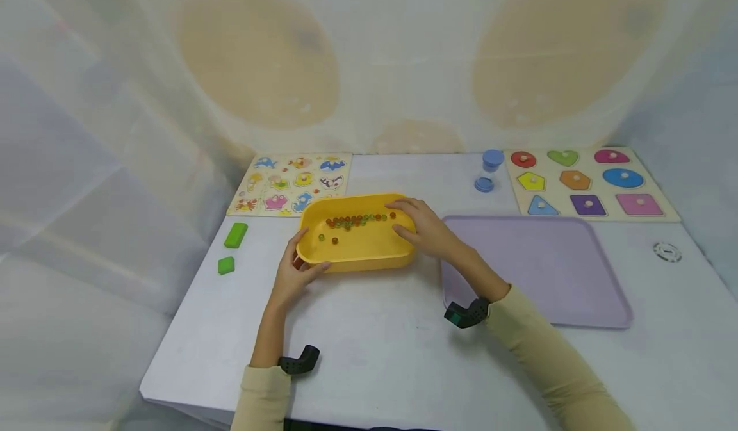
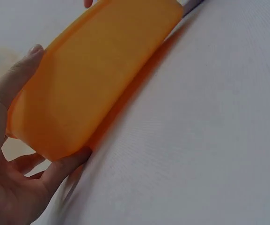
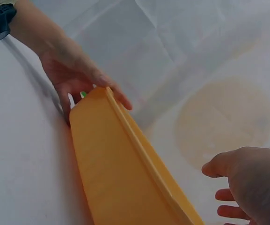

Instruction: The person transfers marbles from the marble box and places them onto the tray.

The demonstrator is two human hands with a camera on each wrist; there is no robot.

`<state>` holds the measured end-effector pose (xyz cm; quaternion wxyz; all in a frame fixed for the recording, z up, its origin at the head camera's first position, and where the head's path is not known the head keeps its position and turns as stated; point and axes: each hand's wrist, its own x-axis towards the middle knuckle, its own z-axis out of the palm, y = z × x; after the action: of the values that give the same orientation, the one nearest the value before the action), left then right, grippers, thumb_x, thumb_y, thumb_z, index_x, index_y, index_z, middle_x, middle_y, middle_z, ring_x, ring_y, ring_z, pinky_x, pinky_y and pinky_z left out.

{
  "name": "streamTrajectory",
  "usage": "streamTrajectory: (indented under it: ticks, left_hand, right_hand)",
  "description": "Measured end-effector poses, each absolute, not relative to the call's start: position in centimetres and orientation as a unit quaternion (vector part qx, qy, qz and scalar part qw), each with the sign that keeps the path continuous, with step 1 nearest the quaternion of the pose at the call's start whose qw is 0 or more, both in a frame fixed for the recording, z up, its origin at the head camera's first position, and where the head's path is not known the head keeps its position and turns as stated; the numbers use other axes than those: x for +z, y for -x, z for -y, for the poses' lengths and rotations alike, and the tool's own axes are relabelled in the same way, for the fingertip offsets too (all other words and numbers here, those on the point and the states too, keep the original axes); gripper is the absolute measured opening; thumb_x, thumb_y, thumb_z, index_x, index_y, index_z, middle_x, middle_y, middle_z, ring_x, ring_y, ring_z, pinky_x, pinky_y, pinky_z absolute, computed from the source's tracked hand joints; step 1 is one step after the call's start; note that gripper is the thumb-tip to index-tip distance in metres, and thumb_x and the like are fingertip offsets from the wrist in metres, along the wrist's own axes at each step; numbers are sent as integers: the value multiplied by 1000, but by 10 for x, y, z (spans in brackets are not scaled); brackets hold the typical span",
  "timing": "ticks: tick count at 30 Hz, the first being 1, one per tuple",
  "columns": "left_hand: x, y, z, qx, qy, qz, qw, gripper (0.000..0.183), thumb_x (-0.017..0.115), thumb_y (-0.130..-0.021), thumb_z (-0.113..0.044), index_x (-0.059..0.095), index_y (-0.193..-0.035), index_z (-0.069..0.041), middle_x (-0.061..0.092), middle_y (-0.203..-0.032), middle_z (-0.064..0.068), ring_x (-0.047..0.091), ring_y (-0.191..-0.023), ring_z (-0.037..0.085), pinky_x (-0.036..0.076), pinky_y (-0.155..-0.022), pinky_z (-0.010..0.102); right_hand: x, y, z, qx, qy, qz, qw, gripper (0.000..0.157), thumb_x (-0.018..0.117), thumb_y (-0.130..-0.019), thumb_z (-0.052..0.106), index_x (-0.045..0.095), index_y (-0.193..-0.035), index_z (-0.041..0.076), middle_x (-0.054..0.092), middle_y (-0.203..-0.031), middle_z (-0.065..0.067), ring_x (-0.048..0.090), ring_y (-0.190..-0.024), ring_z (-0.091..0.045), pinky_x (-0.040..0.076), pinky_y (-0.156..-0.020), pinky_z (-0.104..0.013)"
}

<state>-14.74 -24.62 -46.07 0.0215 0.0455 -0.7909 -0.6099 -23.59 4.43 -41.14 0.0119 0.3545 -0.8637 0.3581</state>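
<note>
A yellow plastic tray (image 1: 357, 266) holds several small round amber and green beads (image 1: 352, 221), most of them in a row along its far side. My left hand (image 1: 291, 277) grips the tray's left end. In the left wrist view, its thumb lies along the rim and a finger reaches under the yellow wall (image 2: 92, 70). The near side of the tray is tipped up from the table. My right hand (image 1: 429, 229) hovers at the right end, thumb and fingers spread and overlapping the rim. The right wrist view shows that hand (image 3: 256, 183) beside the tray wall (image 3: 120, 168), apart from it.
A lilac tray (image 1: 536, 271) lies to the right. Behind are an animal puzzle board (image 1: 291, 184), a shape puzzle board (image 1: 588, 184) and a blue-capped sand timer (image 1: 489, 170). Two green blocks (image 1: 235, 235) lie at left, and a round black-and-white disc (image 1: 667, 252) at far right.
</note>
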Motion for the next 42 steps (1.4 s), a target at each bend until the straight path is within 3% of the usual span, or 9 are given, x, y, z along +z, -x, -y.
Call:
streamTrajectory:
  ticks: [6,9,12,16,19,22,27,34,42]
  left_hand:
    - [-468,150,251,-667,-58,742,-3,80,68,-80,-16,21,-141,-36,16,-149,-2,36,-126,29,50,-84,38]
    - [-475,154,253,-673,-63,737,0,80,69,-79,-17,23,-139,-41,18,-148,-6,37,-125,28,51,-82,35]
    - [-480,156,254,-674,-70,735,4,79,70,-78,-18,26,-137,-44,21,-146,-9,39,-124,26,51,-82,33]
    - [-480,158,255,-675,-73,734,7,78,71,-77,-18,28,-136,-45,23,-145,-9,41,-121,25,51,-82,31]
    - [-479,157,255,-673,-73,736,9,79,71,-76,-17,28,-137,-43,25,-145,-5,43,-120,24,51,-82,29]
    - [-477,157,255,-673,-78,736,6,80,72,-76,-17,28,-137,-43,27,-143,-1,44,-119,25,51,-81,30]
    - [-474,159,258,-658,-80,749,-5,81,73,-75,-18,27,-136,-44,31,-142,-1,45,-118,24,50,-84,29]
    - [-471,163,260,-646,-83,759,-14,80,74,-74,-20,29,-134,-46,33,-140,0,48,-115,24,50,-83,32]
    - [-471,162,260,-651,-96,753,-17,80,74,-74,-18,29,-134,-46,35,-139,1,49,-114,25,51,-82,32]
  right_hand:
    - [-412,254,-24,362,-352,863,-2,40,55,-89,17,48,-128,7,61,-101,-8,56,-88,-21,49,-76,-34]
    - [-411,265,-11,349,-339,873,-29,37,56,-88,15,53,-125,8,57,-70,-8,47,-56,-12,42,-49,-23]
    - [-414,275,1,323,-331,885,-59,32,57,-88,16,58,-119,11,61,-73,-10,34,-45,-10,28,-41,-19]
    - [-421,288,17,296,-328,892,-92,27,61,-85,13,64,-111,10,64,-106,-7,45,-57,-13,37,-51,-21]
    - [-430,296,25,289,-322,895,-110,25,62,-83,9,66,-108,9,64,-110,-5,56,-83,-17,47,-75,-26]
    - [-439,302,32,287,-320,895,-120,23,62,-82,6,67,-105,10,64,-109,-4,54,-103,-19,43,-93,-33]
    - [-447,305,37,272,-321,900,-111,22,62,-81,5,69,-100,12,65,-107,-2,55,-98,-17,45,-90,-33]
    - [-446,306,38,262,-303,908,-125,22,61,-82,4,69,-99,14,62,-112,-2,51,-82,-18,41,-65,-24]
    - [-444,306,41,206,-296,922,-143,23,60,-83,5,67,-104,11,62,-112,-4,51,-84,-18,43,-71,-23]
